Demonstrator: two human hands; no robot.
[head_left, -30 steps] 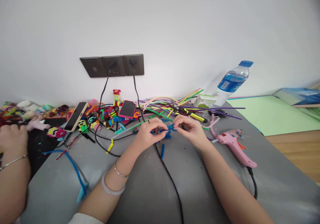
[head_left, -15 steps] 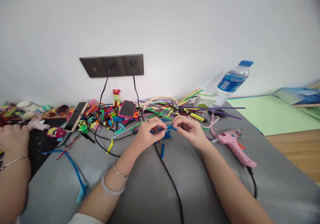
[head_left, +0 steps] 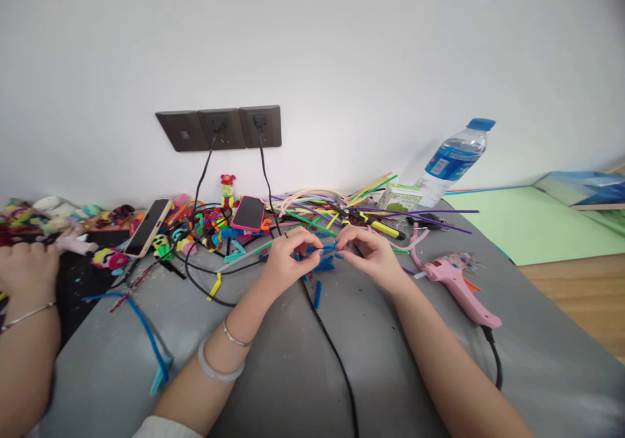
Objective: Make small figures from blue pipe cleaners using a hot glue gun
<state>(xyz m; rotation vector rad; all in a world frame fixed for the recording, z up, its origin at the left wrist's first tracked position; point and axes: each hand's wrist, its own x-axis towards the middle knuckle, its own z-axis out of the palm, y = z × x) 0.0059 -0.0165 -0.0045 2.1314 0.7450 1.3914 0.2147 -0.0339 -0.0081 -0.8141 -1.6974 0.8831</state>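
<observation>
Between my two hands is a short blue pipe cleaner piece [head_left: 329, 248]. My left hand [head_left: 291, 256] pinches its left end between thumb and forefinger. At the other end, the thumb and forefinger of my right hand [head_left: 367, 254] close on it too. Several more blue pipe cleaner pieces lie on the grey table just beneath and behind my fingers, partly hidden by them. One loose blue piece [head_left: 318, 295] rests apart, below my left hand near a black cord [head_left: 336, 353].
A pink glue gun [head_left: 461, 288] lies at the right. Behind my hands are yellow-black pliers [head_left: 381, 224], many pipe cleaners and a water bottle [head_left: 454, 158]. Two phones, small figures and cables spread at the left, where another person's hand [head_left: 28, 272] rests.
My right fingertips have shifted slightly on the blue piece, with the thumb a little lower and the finger gap wider. My left hand has barely moved.
</observation>
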